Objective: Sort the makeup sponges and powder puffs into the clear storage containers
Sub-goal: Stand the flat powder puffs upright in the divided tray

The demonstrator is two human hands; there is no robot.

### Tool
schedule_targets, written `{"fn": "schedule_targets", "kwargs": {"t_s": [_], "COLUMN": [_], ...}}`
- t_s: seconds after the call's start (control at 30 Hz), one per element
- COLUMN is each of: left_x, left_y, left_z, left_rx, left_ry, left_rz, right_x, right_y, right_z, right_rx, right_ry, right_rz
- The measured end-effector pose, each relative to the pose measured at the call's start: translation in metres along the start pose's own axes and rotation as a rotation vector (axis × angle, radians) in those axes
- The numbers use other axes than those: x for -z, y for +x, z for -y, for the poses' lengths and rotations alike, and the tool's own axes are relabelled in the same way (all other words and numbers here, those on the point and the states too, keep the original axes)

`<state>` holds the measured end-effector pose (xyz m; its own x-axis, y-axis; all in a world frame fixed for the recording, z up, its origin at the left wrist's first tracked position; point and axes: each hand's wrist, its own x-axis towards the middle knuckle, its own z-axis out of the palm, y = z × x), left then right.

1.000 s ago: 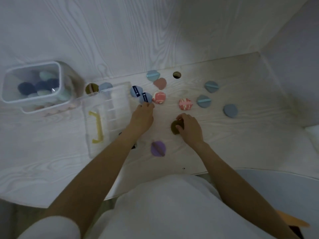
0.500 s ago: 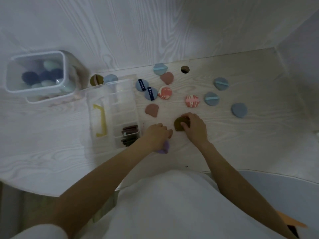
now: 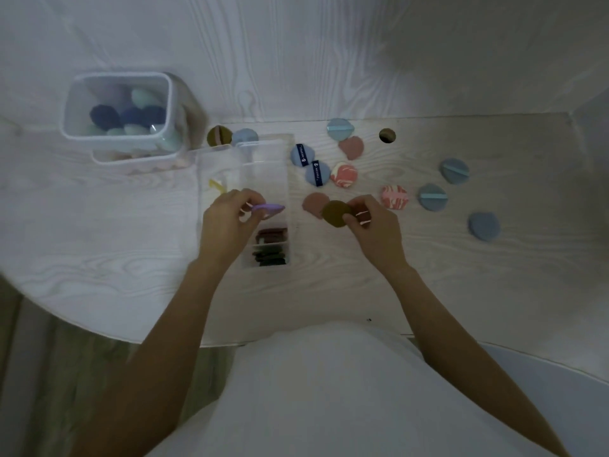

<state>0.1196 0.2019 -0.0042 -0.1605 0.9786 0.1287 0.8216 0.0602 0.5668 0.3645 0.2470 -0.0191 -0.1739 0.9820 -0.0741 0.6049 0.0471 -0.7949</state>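
Left grip [image 3: 230, 212] pinches a purple puff [image 3: 268, 208] over the divided case [image 3: 263, 179]; right grip [image 3: 372, 222] pinches an olive puff [image 3: 334, 213], a pink puff [image 3: 313, 204] touching at nine o'clock.

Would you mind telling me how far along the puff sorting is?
Partly done: the tall clear tub holds sponges, and the divided clear organiser holds some dark puffs. The left hand holds a purple puff, the right hand a brown puff. About a dozen puffs remain on the table.
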Motion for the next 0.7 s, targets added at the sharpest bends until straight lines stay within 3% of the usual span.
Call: {"fn": "schedule_targets", "kwargs": {"t_s": [0.1,0.3,0.53,0.7], "left_x": [-0.006,-0.011,-0.011,-0.014], "left_y": [-0.001,-0.009,-0.014,-0.015], "left_z": [0.014,0.019,0.025,0.026], "left_rx": [-0.054,-0.128,-0.147,-0.118], "left_ry": [0.141,0.187,0.063,0.026], "left_rz": [0.071,0.160,0.093,0.089], "right_x": [-0.006,-0.025,-0.072,-0.079], "right_y": [0.008,0.026,0.037,0.042], "right_z": [0.013,0.053,0.066,0.067], "right_rx": [0.055,0.213,0.496,0.575], "right_ry": [0.053,0.078,-0.390,-0.546], "right_rz": [0.022,0.055,0.128,0.122]}}
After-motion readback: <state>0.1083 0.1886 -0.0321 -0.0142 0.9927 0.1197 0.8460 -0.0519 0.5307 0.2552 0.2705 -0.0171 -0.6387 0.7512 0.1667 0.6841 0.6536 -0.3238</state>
